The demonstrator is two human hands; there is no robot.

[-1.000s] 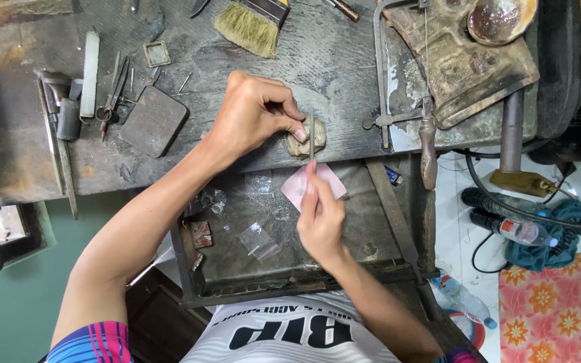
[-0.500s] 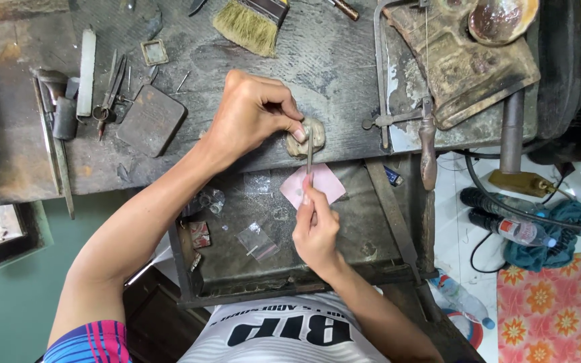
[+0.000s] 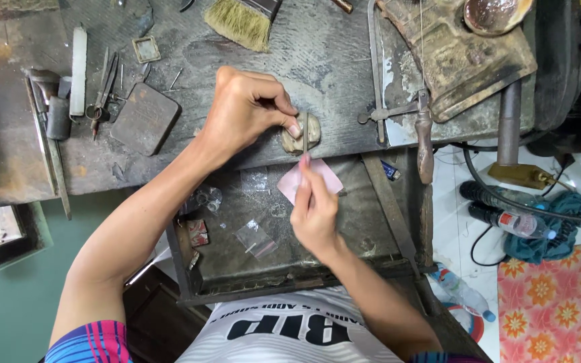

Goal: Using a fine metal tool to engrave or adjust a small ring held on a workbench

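Left hand (image 3: 247,111) pinches small piece (image 3: 300,134); right hand (image 3: 314,212) files it.

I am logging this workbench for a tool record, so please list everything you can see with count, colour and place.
Bench peg: one, pale wood, bench front edge.
Thin file: one, grey, across the peg.
Pink paper: one, in the drawer tray.
Clear bags: a few, in the tray.
Brush: one, tan bristles, bench top.
Flat tin: one, dark, bench left.
Saw frame: one, metal, bench right.
Bottles: two, dark, floor at right.
Floral mat: one, orange, floor.
Left hand: pinching at the peg.
Right hand: gripping the file.
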